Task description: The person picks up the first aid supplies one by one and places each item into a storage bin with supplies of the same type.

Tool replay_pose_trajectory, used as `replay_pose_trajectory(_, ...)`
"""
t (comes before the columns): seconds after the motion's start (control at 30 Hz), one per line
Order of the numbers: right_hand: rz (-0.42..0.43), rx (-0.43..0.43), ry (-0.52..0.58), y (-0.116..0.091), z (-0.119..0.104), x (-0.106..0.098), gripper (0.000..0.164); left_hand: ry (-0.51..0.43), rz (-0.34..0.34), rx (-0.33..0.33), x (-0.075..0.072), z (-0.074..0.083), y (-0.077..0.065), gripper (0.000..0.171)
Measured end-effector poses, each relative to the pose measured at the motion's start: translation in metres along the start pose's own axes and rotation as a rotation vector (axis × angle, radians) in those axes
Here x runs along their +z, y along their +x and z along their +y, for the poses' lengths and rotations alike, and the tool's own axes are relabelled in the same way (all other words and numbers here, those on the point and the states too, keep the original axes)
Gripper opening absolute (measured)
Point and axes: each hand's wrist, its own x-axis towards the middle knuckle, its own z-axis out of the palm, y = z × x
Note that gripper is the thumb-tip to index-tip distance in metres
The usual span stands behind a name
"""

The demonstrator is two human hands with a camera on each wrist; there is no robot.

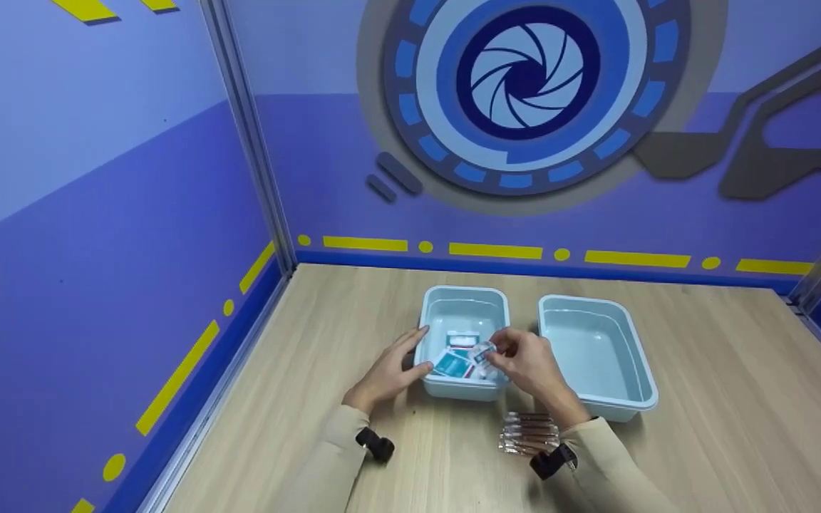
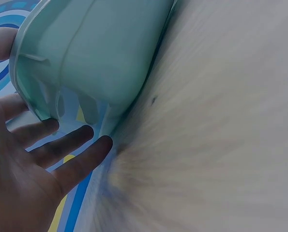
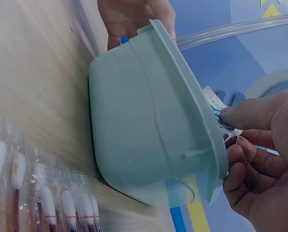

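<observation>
My left hand (image 1: pixel 388 372) rests at the left side of a light blue-green plastic bin (image 1: pixel 464 390), its fingers spread and nearly straight along the rim. In the left wrist view the fingertips (image 2: pixel 104 143) show beside the bin's outer wall. Over the bin's right rim, my right hand (image 1: pixel 530 362) pinches a small white-and-teal packet (image 1: pixel 483 352) between thumb and fingers. Part of that packet (image 3: pixel 216 104) shows above the rim in the right wrist view. Several similar flat packets (image 1: pixel 453 365) lie in the bin, toward its near end.
A second, larger blue-green bin (image 1: pixel 599 349) stands to the right, with nothing seen inside. Several clear-wrapped swabs (image 1: pixel 524 433) with white tips and red-brown shafts lie in front of the bins, near my right wrist. Purple-blue panels (image 1: pixel 325 164) border the wooden table (image 1: pixel 275 427).
</observation>
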Motion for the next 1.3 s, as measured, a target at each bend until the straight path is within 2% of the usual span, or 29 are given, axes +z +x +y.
replay_pose_trajectory(0.4,-0.010,0.002,-0.035,0.0007,0.0007,0.0001,0.012,0.007,0.001,-0.002,0.0002,0.0002,-0.0003,0.070)
replay_pose_trajectory(0.67,0.022,-0.044,-0.047,0.0008,0.0031,-0.0001,0.010,-0.010,-0.003,0.016,0.0004,-0.0011,0.0002,0.070)
replay_pose_trajectory(1.13,-0.032,0.002,-0.034,-0.0021,-0.0016,-0.0056,0.014,-0.006,-0.007,-0.007,0.0009,0.0019,0.0006,0.068)
replay_pose_trajectory(1.3,-0.024,0.000,-0.028,-0.0041,-0.0035,-0.0082,0.013,-0.014,-0.011,-0.011,0.0003,0.0028,-0.0005,0.067)
